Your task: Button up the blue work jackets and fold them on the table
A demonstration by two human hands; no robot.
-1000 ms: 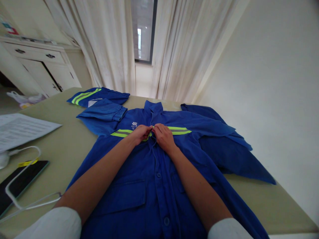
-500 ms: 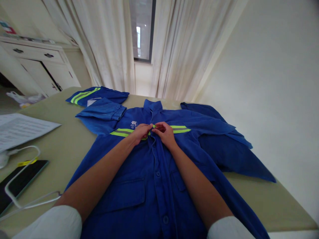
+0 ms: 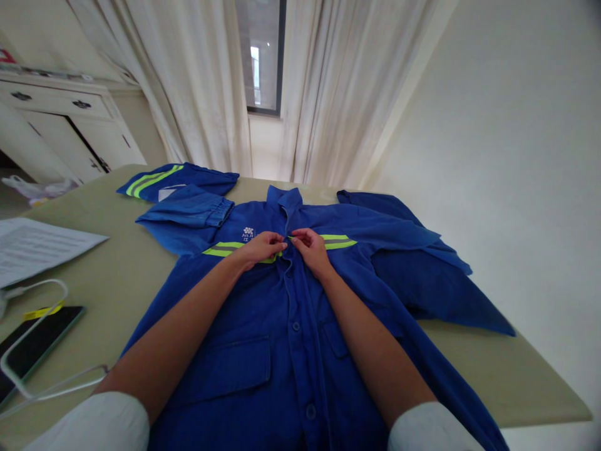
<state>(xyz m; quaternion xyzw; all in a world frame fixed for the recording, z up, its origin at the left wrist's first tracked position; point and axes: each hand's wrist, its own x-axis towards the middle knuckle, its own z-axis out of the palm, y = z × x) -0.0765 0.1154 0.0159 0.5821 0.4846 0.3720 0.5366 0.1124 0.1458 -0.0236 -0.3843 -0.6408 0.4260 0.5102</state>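
Note:
A blue work jacket (image 3: 225,313) with yellow-green and grey reflective stripes lies front side up, its collar pointing away from me. Both hands meet at its front opening, level with the chest stripe. My left hand (image 3: 265,246) pinches one edge of the placket, fingers closed. From the other side my right hand (image 3: 310,250) pinches the facing edge between thumb and fingers. Whatever button sits between the fingertips is hidden. Lower down the placket, buttons (image 3: 296,326) show along one edge, and the lower front hangs unfastened.
More blue clothing with stripes (image 3: 154,181) lies folded at the far left, and darker blue cloth (image 3: 432,288) lies under the right sleeve. Printed paper (image 3: 42,247), a phone (image 3: 44,341) and a white cable (image 3: 19,376) occupy the left of the table (image 3: 507,376).
Both hands stay at the same spot on the placket, with small finger shifts; the left wrist has moved slightly left. The whole view has shifted a little.

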